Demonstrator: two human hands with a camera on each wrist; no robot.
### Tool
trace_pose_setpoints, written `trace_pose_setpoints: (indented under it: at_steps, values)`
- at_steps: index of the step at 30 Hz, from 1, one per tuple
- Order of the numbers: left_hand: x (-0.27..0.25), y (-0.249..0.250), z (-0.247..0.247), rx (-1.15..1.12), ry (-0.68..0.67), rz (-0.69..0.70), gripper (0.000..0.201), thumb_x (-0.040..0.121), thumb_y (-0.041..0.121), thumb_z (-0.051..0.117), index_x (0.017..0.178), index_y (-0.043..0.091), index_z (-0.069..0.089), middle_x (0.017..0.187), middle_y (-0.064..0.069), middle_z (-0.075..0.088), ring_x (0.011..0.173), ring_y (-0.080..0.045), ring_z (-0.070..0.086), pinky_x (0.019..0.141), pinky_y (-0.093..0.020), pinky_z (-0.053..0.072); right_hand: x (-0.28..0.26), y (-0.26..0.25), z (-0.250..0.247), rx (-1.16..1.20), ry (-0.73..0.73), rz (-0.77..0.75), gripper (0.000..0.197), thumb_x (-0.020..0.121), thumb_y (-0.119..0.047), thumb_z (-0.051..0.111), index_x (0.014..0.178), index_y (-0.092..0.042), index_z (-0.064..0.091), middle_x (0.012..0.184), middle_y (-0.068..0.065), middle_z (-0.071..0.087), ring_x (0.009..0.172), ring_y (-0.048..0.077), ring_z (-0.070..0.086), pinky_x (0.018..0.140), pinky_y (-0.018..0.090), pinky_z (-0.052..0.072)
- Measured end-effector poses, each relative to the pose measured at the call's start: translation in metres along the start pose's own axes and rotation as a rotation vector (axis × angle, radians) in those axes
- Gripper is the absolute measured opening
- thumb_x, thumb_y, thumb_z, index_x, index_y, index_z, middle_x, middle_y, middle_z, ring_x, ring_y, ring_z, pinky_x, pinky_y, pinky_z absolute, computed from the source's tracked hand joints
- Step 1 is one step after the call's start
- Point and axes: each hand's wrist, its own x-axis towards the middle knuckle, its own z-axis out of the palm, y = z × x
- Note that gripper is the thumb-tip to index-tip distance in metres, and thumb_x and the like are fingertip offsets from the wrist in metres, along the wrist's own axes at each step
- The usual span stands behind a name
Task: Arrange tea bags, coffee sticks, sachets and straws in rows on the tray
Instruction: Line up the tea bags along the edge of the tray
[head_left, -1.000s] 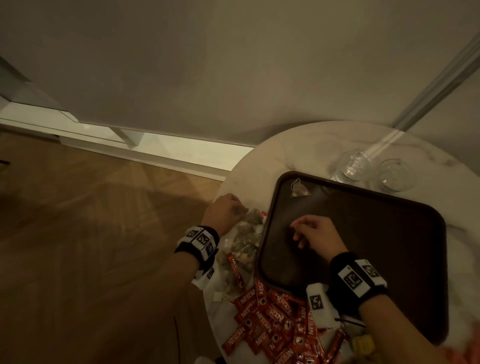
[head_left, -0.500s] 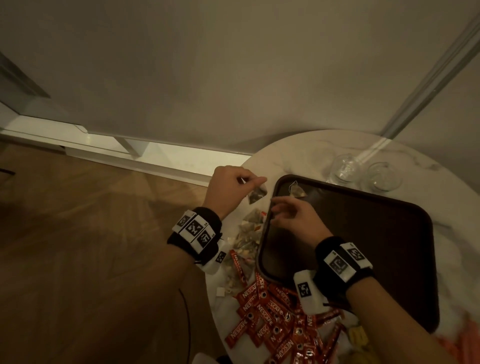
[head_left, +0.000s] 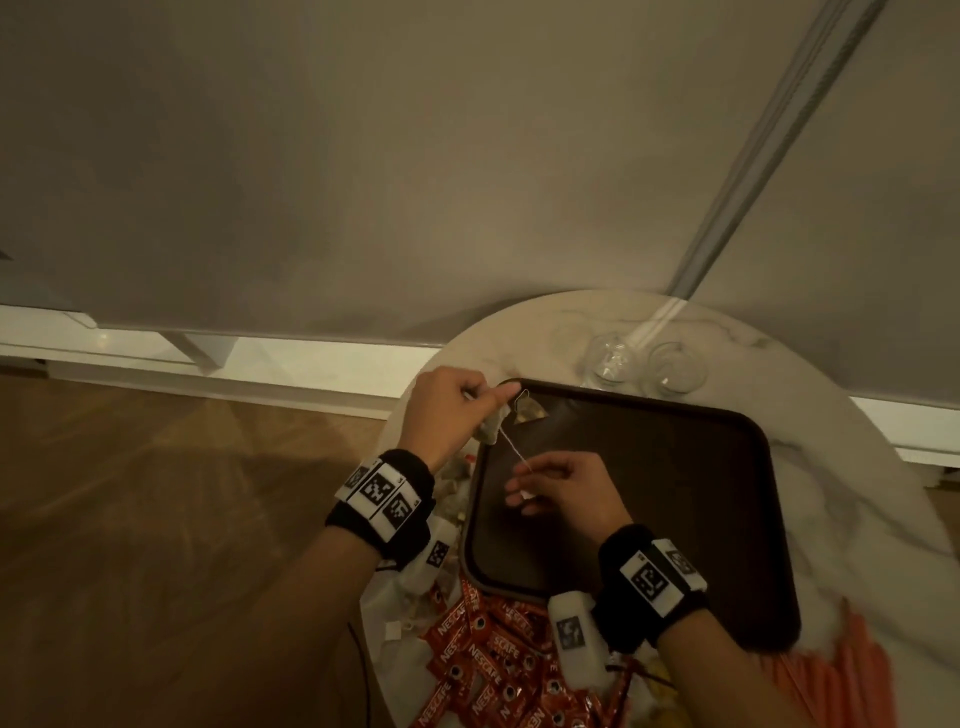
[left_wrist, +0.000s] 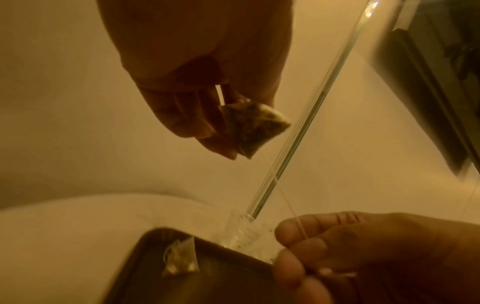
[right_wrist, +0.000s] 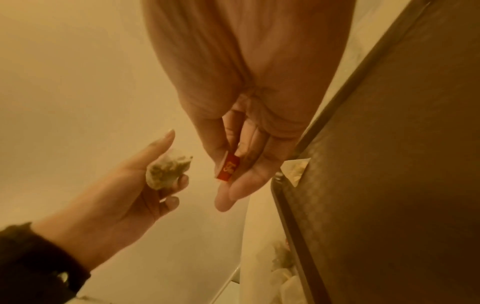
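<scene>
My left hand (head_left: 457, 410) pinches a pyramid tea bag (head_left: 491, 427) (left_wrist: 253, 128) (right_wrist: 166, 169) above the far left corner of the dark brown tray (head_left: 675, 499). A thin string (head_left: 514, 451) runs taut from that bag to my right hand (head_left: 561, 488), which pinches its small red tag (right_wrist: 229, 168) over the tray's left part. Another tea bag (head_left: 530, 410) (left_wrist: 180, 259) lies flat in the tray's far left corner. More tea bags (head_left: 452, 488) are heaped on the table left of the tray.
Red coffee sticks (head_left: 493, 660) lie piled at the tray's near left corner on the round marble table (head_left: 857, 499). Two clear glasses (head_left: 608, 361) (head_left: 675, 366) stand beyond the tray's far edge. Orange items (head_left: 852, 670) sit at the near right. Wooden floor lies to the left.
My left hand lifted a tea bag from the pile up to the tray's far left corner. My right hand took the tag and drew the string out taut toward me.
</scene>
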Motion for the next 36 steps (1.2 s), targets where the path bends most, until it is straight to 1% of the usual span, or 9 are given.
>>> trace_pose_setpoints:
  at_steps: [5,8,11,14,20,24,28,31,36]
  values:
    - [-0.007,-0.011,0.029,-0.153,0.0,-0.231,0.054,0.088,0.037,0.068,0.046,0.022,0.036,0.039,0.013,0.031,0.043,-0.003,0.033,0.052,-0.015,0.032,0.004,0.013,-0.017,0.122,0.149,0.068,0.018,0.086,0.008,0.062,0.105,0.009,0.065,0.095,0.023,0.072,0.082,0.027,0.073,0.07,0.027,0.06]
    - [-0.002,-0.014,0.047,-0.23,-0.064,-0.347,0.046,0.089,0.042,0.066,0.052,0.021,0.046,0.045,0.015,0.041,0.048,-0.002,0.042,0.05,-0.015,0.037,0.012,0.013,-0.03,0.193,0.198,0.068,0.023,0.087,0.011,0.06,0.106,0.001,0.065,0.102,0.019,0.072,0.091,0.025,0.073,0.076,0.027,0.06]
    - [0.001,-0.016,0.063,-0.357,-0.17,-0.487,0.03,0.09,0.042,0.063,0.074,0.017,0.064,0.069,0.004,0.061,0.06,-0.008,0.059,0.041,-0.02,0.042,0.022,0.013,-0.042,0.223,0.259,0.067,0.026,0.085,0.015,0.059,0.103,-0.002,0.065,0.099,0.017,0.072,0.086,0.019,0.073,0.069,0.021,0.058]
    - [0.004,-0.016,0.077,-0.517,-0.216,-0.595,0.024,0.091,0.036,0.064,0.086,0.012,0.066,0.089,-0.003,0.069,0.076,-0.013,0.068,0.047,-0.021,0.052,0.034,0.018,-0.053,0.191,0.312,0.106,0.018,0.085,0.013,0.06,0.091,-0.002,0.068,0.097,0.016,0.07,0.086,0.019,0.071,0.067,0.019,0.057]
    - [0.018,-0.023,0.102,-0.602,-0.199,-0.596,0.023,0.09,0.027,0.067,0.079,0.007,0.065,0.087,-0.006,0.07,0.073,-0.013,0.069,0.057,-0.023,0.058,0.06,0.026,-0.069,0.189,0.325,0.182,0.014,0.086,0.007,0.063,0.087,-0.004,0.072,0.101,0.02,0.07,0.087,0.022,0.069,0.069,0.023,0.058]
    - [0.034,-0.029,0.117,-0.596,-0.223,-0.635,0.021,0.088,0.027,0.069,0.076,0.01,0.065,0.093,-0.006,0.07,0.085,-0.015,0.069,0.065,-0.026,0.059,0.08,0.027,-0.076,0.239,0.357,0.195,0.015,0.09,0.004,0.059,0.088,-0.006,0.071,0.102,0.016,0.07,0.093,0.024,0.069,0.078,0.03,0.059]
    - [0.042,-0.037,0.13,-0.596,-0.233,-0.641,0.019,0.089,0.023,0.068,0.085,0.005,0.066,0.094,-0.009,0.07,0.09,-0.017,0.068,0.069,-0.027,0.059,0.093,0.029,-0.079,0.358,0.334,0.215,0.016,0.093,0.0,0.055,0.096,-0.007,0.069,0.097,0.013,0.072,0.086,0.021,0.07,0.079,0.032,0.058]
    - [0.045,-0.043,0.136,-0.546,-0.228,-0.613,0.019,0.088,0.025,0.07,0.084,0.006,0.067,0.09,-0.007,0.07,0.089,-0.018,0.069,0.066,-0.028,0.059,0.1,0.033,-0.08,0.446,0.316,0.233,0.021,0.095,0.0,0.051,0.108,-0.003,0.067,0.108,0.018,0.071,0.094,0.025,0.07,0.08,0.033,0.057]
    - [0.047,-0.049,0.144,-0.388,-0.231,-0.547,0.025,0.086,0.037,0.07,0.089,0.012,0.072,0.094,-0.006,0.072,0.09,-0.016,0.069,0.066,-0.03,0.059,0.1,0.033,-0.084,0.713,0.286,0.23,0.033,0.096,-0.007,0.037,0.115,0.002,0.062,0.116,0.022,0.066,0.11,0.033,0.063,0.095,0.042,0.051]
